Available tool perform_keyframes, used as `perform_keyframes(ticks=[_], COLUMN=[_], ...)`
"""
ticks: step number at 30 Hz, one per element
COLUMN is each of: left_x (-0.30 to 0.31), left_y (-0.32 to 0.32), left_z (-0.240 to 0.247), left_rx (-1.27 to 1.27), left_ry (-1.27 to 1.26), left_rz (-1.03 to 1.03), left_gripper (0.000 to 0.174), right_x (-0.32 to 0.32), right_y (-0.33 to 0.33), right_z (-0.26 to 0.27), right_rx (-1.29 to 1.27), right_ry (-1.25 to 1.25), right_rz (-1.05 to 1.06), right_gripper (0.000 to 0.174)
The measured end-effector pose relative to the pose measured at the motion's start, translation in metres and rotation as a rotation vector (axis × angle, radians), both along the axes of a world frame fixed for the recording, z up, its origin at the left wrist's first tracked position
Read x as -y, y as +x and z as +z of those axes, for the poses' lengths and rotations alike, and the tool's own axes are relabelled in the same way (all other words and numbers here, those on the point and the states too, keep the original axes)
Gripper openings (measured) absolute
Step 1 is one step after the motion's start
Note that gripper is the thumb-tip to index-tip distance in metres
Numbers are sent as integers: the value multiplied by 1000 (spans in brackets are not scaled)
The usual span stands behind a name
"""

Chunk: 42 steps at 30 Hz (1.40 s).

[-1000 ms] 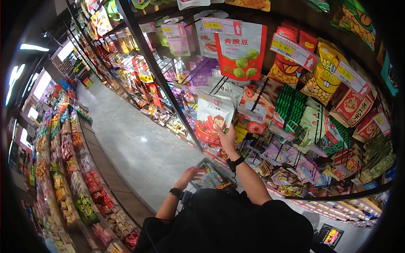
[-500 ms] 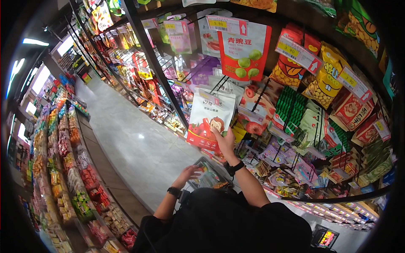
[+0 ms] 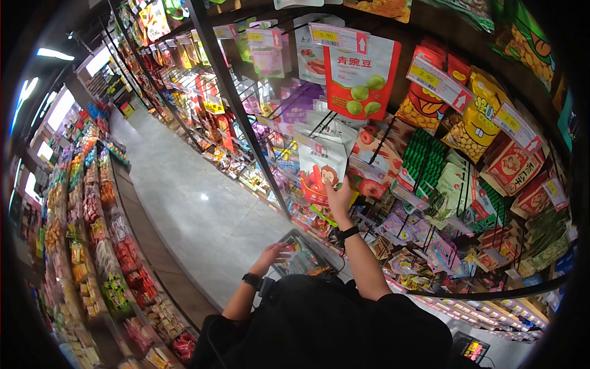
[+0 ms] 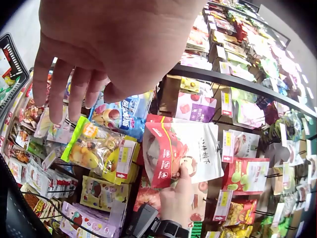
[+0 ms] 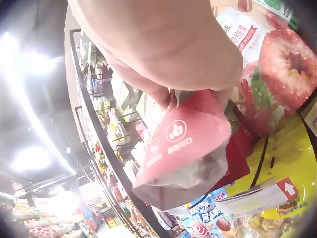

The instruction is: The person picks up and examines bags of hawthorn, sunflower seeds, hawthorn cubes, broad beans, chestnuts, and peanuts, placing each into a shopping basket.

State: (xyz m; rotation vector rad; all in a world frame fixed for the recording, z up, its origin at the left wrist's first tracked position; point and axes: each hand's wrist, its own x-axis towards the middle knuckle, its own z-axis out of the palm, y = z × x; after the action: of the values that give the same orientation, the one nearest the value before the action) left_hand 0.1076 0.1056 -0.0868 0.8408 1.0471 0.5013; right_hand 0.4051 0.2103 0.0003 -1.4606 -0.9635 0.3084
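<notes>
My right hand (image 3: 337,200) pinches the lower edge of a white and red snack pouch (image 3: 319,166) with a cartoon monkey on it, thumb on its front. The pouch is upright, right in front of similar white pouches (image 3: 335,130) on the rack. In the right wrist view its red bottom (image 5: 190,131) faces the camera, below the hand (image 5: 168,44). My left hand (image 3: 270,257) holds nothing; its fingers hang relaxed beside a dark shopping basket (image 3: 304,252). The left wrist view shows that hand (image 4: 114,44) large, palm side to the camera.
A red and white green pea pouch (image 3: 356,77) hangs above on the rack, with price tags (image 3: 439,81) jutting out. A dark upright post (image 3: 236,104) stands left of the held pouch. Grey aisle floor (image 3: 178,178) runs between the rack and the bins (image 3: 98,240) of packaged snacks.
The right hand first drew the pouch down and left, off from the rack, then brought it back up and right toward the hanging pouches. The left hand has stayed beside the basket.
</notes>
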Motion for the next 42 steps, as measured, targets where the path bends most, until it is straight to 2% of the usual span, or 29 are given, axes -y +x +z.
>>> perform_keyframes(ticks=[5,7,13,20,22,25,26,29,33,34,35,37,38,42], left_x=[5,8,14,16,15,13,13,19,31,36,42,50,56,72], left_y=[-7,-10,-16,-44,-54,-73,-80,-107,-154,-168,-180,-205,-215,-248], left_z=[-5,-11,-13,-27,-24,-14,-10,2,21,23,24,27,30,34], left_rx=[60,88,53,119,98,69,64,94,72,84,73,48,47,-43], left_ry=[-13,-10,-26,-2,-13,-23,-9,66,189,178,179,195,194,180], left_rz=[-7,-11,6,48,67,92,97,132,172,196,215,252,280,397], left_gripper=[42,43,44,41,39,37,36,34,33,33,33,32,32,31], right_x=[-14,-15,-29,-37,-37,-24,-21,-7,-3,1,9,26,36,36], right_y=[10,9,6,-4,-11,-24,-29,-42,-26,-33,-33,-48,-55,-70], right_z=[-31,-34,-36,-75,-78,-68,-74,-81,-136,-140,-141,-104,-90,-91], right_rx=[-43,-9,-130,-12,2,57,90,177,-24,-87,-101,-136,-180,-304], right_ry=[47,29,37,-215,-285,-370,-352,-503,-316,-236,-428,-798,-888,-899], right_rz=[-9,-21,12,-73,-106,-39,-51,-114,118,104,102,90,239,322], right_gripper=[42,42,48,56,62,70,76,80,58,43,42,41,41,48])
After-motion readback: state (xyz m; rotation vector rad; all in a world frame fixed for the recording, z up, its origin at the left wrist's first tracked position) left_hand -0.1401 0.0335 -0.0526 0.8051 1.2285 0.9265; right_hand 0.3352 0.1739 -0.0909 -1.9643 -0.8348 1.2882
